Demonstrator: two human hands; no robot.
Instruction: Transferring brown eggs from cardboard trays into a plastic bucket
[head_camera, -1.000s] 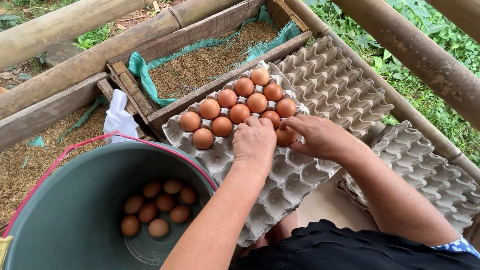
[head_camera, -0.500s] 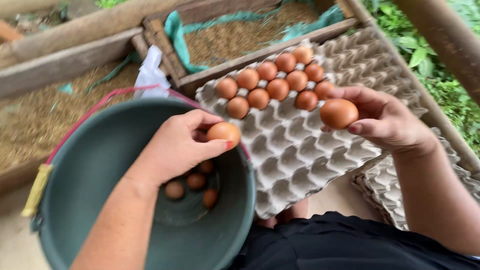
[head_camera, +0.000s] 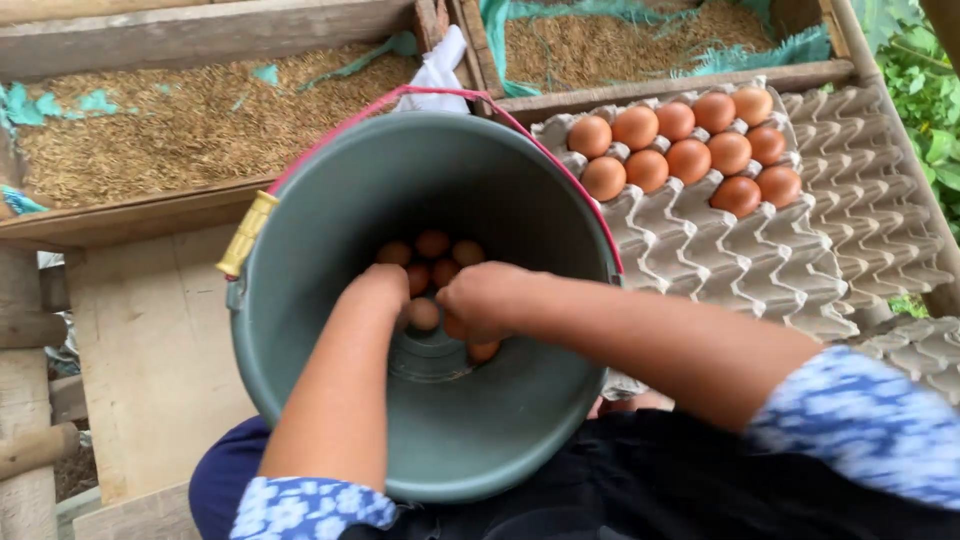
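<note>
Both hands, left (head_camera: 378, 290) and right (head_camera: 485, 300), reach the eggs (head_camera: 432, 262) at the bucket (head_camera: 300, 300) bottom, fingers curled, grip unclear; eggs judged light, brittle, smooth: cradle around the middle.

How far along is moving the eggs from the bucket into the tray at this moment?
Done: nine brown eggs fill the far corner of the grey egg tray. In hand: the left hand and right hand are both down in the green bucket among the loose eggs. Left: several eggs in the bucket; most tray cups are empty.
</note>
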